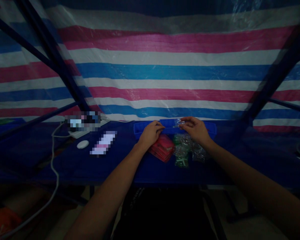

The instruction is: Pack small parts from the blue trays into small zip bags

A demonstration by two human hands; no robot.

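Observation:
My left hand (151,133) is curled closed at the front edge of a low blue tray (212,128), above a stack of red packets (162,148); what its fingers hold, if anything, is hidden. My right hand (195,128) pinches a small clear plastic bag (178,123) over the tray. Beneath that hand lie several clear small bags (187,146) and a green-tinted one (181,161) on the dark blue table (110,166).
A striped pink, white and blue tarp (165,66) hangs behind the table, with dark poles (55,56) crossing at left and right. A white round object (82,144), a power strip and a white cable (55,173) lie at left.

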